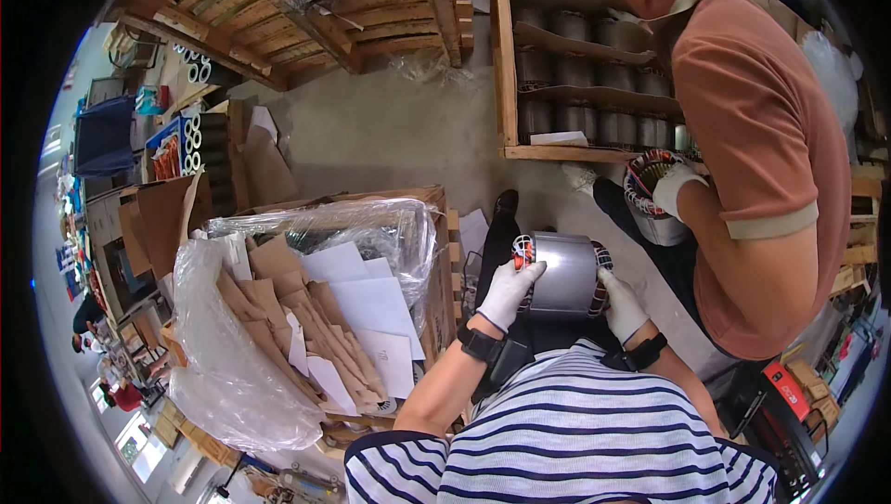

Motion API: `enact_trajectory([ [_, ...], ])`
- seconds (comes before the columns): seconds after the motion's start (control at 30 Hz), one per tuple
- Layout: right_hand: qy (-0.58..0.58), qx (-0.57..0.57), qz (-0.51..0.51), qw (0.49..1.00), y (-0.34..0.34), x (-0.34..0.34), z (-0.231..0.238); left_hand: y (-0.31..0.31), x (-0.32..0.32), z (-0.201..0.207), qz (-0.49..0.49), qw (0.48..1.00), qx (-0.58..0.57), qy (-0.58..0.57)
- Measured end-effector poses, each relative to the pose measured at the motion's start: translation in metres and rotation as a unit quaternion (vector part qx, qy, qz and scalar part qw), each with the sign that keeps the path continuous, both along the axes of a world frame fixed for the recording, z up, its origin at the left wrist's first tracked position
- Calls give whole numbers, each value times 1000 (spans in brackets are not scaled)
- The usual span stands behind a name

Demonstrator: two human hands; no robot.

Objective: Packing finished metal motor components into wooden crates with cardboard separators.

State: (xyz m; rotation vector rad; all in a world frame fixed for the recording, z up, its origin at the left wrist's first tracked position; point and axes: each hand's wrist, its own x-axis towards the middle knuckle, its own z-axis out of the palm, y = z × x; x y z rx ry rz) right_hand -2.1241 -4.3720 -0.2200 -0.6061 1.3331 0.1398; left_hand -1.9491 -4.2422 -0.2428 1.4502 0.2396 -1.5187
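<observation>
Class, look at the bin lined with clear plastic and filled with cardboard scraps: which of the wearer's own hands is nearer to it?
Left. The left hand grips the metal cylinder's end facing the bin; the right hand holds the far end, farther from the bin.

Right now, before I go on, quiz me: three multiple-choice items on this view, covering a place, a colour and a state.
1. Where is the stator?
A. between both hands
B. on the floor
C. on the shelf

2. What colour are the gloves on the hands?
A. blue
B. white
C. black

3. How is the box of cardboard scraps?
A. taped shut
B. open, lined with clear plastic
C. tipped over

Answers: 1 A, the left hand and right hand grip its two ends. 2 B, both gloves show white. 3 B, the scraps lie exposed inside the plastic liner.
</observation>
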Motion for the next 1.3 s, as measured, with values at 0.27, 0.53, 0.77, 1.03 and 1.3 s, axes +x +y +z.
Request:
enact_trajectory([
  [0.27,19,4,60,998,-9,38,3,-1,35,-2,24,1000,17,-3],
  [0.53,6,2,30,1000,-8,38,-13,-15,53,5,-3,1000,28,3],
  [0.77,-4,-17,7,1000,-4,38,-7,-16,51,-4,-13,999,28,27],
  [1.03,42,3,6,999,1,53,10,-9,50,-6,-7,999,32,33],
  [1.3,19,-7,-44,999,10,52,-2,-5,52,-4,0,999,25,20],
])
